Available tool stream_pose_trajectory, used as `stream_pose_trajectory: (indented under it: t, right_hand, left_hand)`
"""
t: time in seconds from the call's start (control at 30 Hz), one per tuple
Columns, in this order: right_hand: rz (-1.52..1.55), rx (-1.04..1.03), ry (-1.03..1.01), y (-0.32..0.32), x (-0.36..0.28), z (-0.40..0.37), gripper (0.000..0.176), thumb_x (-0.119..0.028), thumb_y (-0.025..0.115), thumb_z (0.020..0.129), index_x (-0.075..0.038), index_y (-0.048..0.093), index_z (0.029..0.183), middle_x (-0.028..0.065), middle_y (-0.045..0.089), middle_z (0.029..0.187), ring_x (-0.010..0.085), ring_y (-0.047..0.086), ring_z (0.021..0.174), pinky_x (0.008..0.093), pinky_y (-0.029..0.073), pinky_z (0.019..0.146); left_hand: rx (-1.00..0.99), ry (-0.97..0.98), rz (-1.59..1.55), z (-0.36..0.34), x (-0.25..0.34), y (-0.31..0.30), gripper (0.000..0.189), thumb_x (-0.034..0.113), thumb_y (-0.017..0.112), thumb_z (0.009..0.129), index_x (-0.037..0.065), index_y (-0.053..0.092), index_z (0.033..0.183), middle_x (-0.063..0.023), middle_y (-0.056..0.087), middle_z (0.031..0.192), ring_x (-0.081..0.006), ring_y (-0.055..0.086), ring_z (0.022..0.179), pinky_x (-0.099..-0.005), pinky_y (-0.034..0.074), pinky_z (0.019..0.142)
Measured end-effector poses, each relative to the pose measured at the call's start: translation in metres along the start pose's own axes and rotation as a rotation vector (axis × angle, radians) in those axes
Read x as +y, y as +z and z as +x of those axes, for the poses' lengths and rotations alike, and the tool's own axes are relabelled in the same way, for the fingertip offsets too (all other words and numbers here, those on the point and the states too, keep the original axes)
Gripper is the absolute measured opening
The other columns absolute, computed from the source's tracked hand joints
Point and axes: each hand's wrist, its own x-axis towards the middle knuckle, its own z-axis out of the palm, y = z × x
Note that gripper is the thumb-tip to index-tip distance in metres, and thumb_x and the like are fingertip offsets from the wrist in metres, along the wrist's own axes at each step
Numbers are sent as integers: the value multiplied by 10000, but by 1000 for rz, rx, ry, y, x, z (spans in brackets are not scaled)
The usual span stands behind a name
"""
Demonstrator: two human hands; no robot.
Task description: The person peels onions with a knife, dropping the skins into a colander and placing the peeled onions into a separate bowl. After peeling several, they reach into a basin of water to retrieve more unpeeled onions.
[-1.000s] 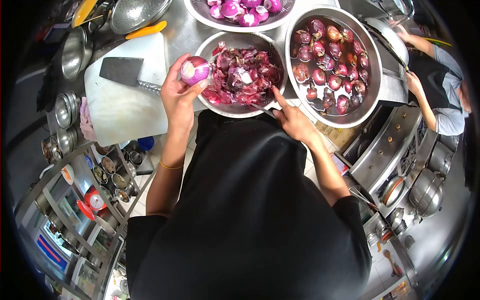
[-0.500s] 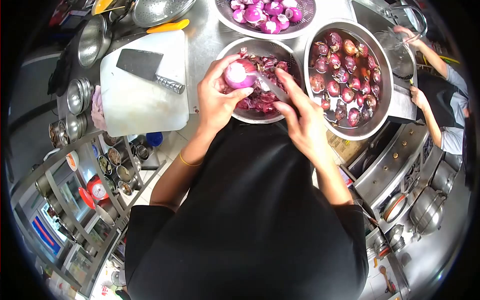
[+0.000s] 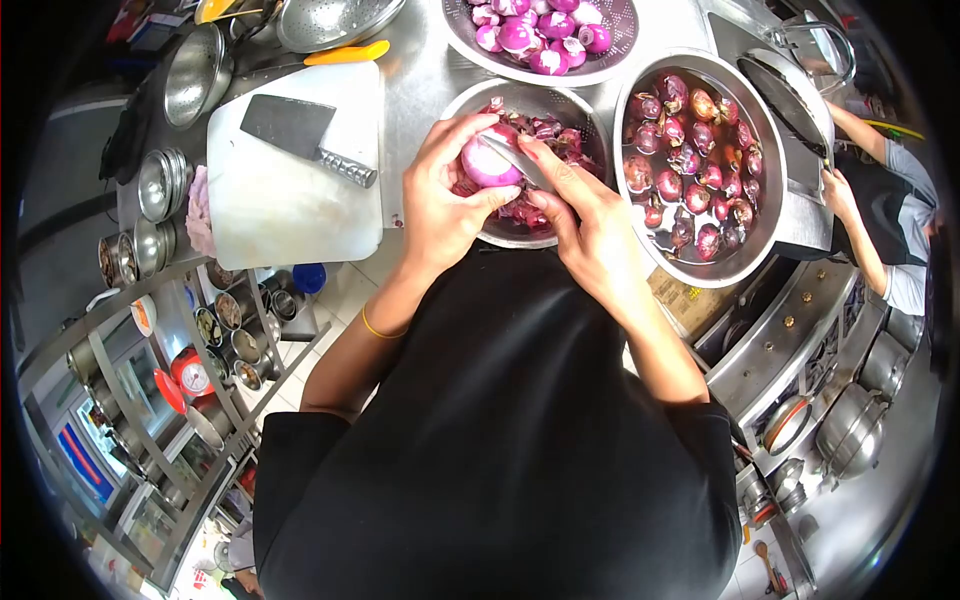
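My left hand (image 3: 445, 195) is wrapped round a purple onion (image 3: 488, 160), held above a metal bowl (image 3: 470, 103) of red onion skins (image 3: 575, 145). Pinched in my right hand (image 3: 590, 220) is a small knife (image 3: 525, 163), its blade lying against the onion's upper right side. Behind the bowl, a colander (image 3: 470, 50) holds several peeled onions (image 3: 550, 60). Unpeeled onions (image 3: 668, 183) sit in dark liquid in a large metal basin (image 3: 772, 215) to the right.
A cleaver (image 3: 290, 125) lies on a white cutting board (image 3: 290, 220) at the left, with an orange-handled tool (image 3: 345, 54) behind it. At the far right, another person's hands (image 3: 838, 192) hold a large pan (image 3: 790, 95). Metal bowls (image 3: 155, 185) stand at the left.
My right hand and the knife have moved left onto the onion, and my hands are closer together. The other person's pan has tilted up. The whole view has shifted slightly.
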Motion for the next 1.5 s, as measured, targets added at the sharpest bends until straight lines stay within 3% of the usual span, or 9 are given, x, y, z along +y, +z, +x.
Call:
stream_pose_trajectory:
  t: [0.2,0.47,0.8,0.9,1.07,1.17,1.37,1.43,1.5]
  right_hand:
    - [-84,-24,63,-4,6,3,494,-24,629,838,-188,568,1300,125,561,742,244,540,573,359,457,580]
    - [94,-45,27,-6,-7,-1,522,7,605,845,-138,507,1337,220,633,1080,349,648,960,376,521,806]
    - [133,-10,-32,-8,-5,2,506,13,609,839,-139,538,1317,227,636,1051,334,653,924,360,520,781]
    - [1,-189,235,-16,-12,4,488,23,607,838,-137,563,1297,231,632,1069,313,657,955,327,517,788]
    - [472,25,199,-9,20,6,373,-76,561,915,-39,551,1286,127,561,1311,222,493,1253,323,367,1052]
    - [594,-100,444,-21,20,4,453,-92,570,926,-76,478,1369,66,652,925,83,575,731,218,470,684]
    - [773,-190,429,-24,-5,-3,637,-103,571,928,-87,259,1483,-4,447,645,47,353,530,200,317,484]
    - [228,-43,45,-15,-3,-1,599,8,603,859,-94,396,1411,129,607,1232,263,637,1046,350,490,894]
    - [209,-87,74,-16,-13,-1,548,1,597,862,-86,440,1379,181,537,1305,322,505,1224,374,436,986]
  left_hand:
    - [2,-31,-68,-1,-2,1,647,-139,729,629,-44,524,1235,-101,492,1218,-192,539,1131,-288,485,945]
    - [-26,-32,-72,1,-1,-2,642,-138,725,643,-42,519,1244,-103,490,1229,-196,535,1141,-291,474,960]
    - [-32,-42,-81,2,1,1,640,-135,728,642,-32,527,1241,-107,491,1221,-195,531,1142,-294,466,966]
    - [-38,-23,-63,1,-2,-1,641,-119,738,648,-37,522,1246,-105,496,1218,-195,533,1141,-296,465,969]
    - [-98,-32,-140,-1,-5,-4,628,-44,756,686,-49,505,1263,-110,504,1224,-203,539,1137,-307,462,978]
    - [-135,-93,-235,0,-4,-1,652,32,765,721,-60,470,1295,-135,510,1276,-211,528,1163,-328,447,999]
    - [-165,-178,-425,3,-9,-6,677,9,750,730,-45,438,1328,-137,504,1307,-203,517,1178,-328,424,1021]
    - [-129,-160,-370,3,-8,-5,673,-25,739,729,-36,439,1331,-133,492,1325,-197,517,1179,-326,433,1014]
    - [-102,-149,-355,2,-8,-2,675,-42,737,723,-33,442,1330,-131,487,1333,-196,518,1177,-324,438,1010]
